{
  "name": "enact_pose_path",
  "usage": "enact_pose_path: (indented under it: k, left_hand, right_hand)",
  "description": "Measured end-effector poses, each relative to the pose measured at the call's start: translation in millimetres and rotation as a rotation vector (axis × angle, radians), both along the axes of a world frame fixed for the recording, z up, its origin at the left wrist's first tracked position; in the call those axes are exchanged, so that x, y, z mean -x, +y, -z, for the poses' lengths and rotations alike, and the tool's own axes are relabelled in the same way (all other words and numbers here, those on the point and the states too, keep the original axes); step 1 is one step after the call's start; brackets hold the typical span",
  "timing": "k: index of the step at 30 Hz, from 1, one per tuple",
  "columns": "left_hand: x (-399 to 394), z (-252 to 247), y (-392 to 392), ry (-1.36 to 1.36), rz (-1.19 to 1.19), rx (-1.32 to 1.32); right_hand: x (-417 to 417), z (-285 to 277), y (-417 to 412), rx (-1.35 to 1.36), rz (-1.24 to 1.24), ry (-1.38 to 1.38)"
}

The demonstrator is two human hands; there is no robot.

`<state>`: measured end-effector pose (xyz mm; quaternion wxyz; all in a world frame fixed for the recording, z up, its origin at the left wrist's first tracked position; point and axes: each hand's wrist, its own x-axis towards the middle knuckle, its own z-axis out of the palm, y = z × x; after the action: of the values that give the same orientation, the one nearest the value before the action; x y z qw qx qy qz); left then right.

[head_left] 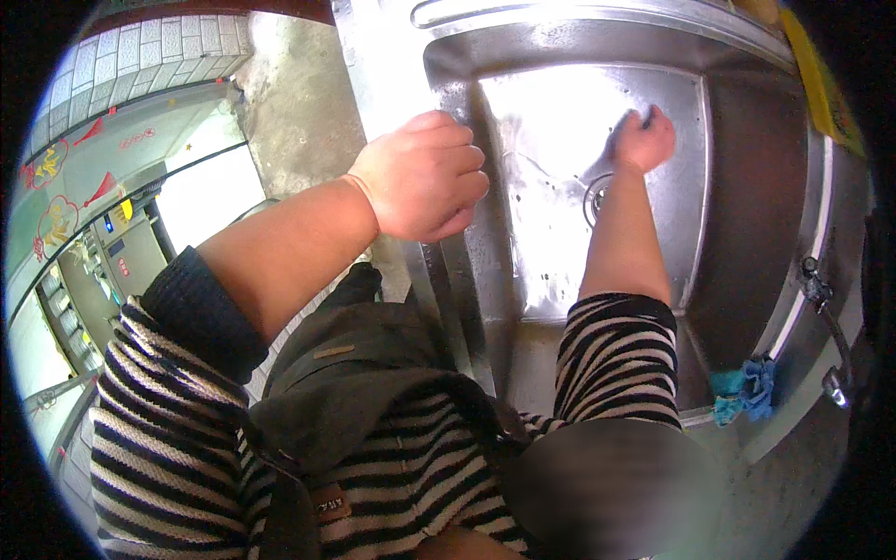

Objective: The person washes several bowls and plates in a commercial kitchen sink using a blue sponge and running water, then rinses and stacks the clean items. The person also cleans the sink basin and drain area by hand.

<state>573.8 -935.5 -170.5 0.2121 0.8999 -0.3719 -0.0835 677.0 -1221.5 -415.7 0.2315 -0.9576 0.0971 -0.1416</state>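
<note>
My left hand (423, 178) is curled into a fist over the near rim of a stainless steel sink (752, 175), its back towards me. Nothing shows sticking out of this fist, and its palm side is hidden. Deeper in the basin, my right hand (647, 143) is low over the sink floor, above the drain (598, 199) in the picture. Its fingers are bent, and a dark gap or shadow shows between two of them. Whether they pinch something small is unclear. Small dark specks dot the bright, wet-looking basin floor.
A black and chrome tap (815, 280) stands along the sink's right side. Blue cloths (745, 392) hang by the lower right corner. A yellow item (819, 77) lies at the upper right edge. A metal cabinet (133, 248) is at far left.
</note>
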Motion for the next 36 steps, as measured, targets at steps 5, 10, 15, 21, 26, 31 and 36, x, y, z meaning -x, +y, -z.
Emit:
enact_pose_path:
  k: [5, 10, 15, 21, 26, 31, 36]
  left_hand:
    - [1.6, -0.6, -0.2, 0.002, -0.015, -0.019]
    - [1.9, -1.3, 2.1, 0.013, -0.003, -0.023]
    - [4.4, -2.3, 1.8, 0.032, -0.014, -0.05]
    - [-0.3, -5.9, 0.1, -0.023, -0.004, -0.105]
    - [3.3, -1.6, 0.4, 0.024, -0.015, -0.066]
    - [1.1, -0.6, -3.2, 0.026, -0.015, -0.055]
    - [0.7, -1.2, 1.5, 0.034, 0.007, -0.07]
  right_hand:
    - [69.7, -8.1, 88.7, -0.042, -0.507, 0.278]
    - [143.0, -7.9, 49.8, 0.14, -0.684, 0.326]
    - [158.8, -20.3, 50.6, 0.0, -0.45, 0.244]
    - [153.3, -21.2, 89.2, 0.037, -0.779, 0.375]
    - [146.5, -20.6, 15.3, 0.337, -0.285, 0.236]
    - [255.1, 18.3, 26.8, -0.084, -0.653, 0.035]
    - [224.2, 13.6, -6.9, 0.236, -0.658, 0.145]
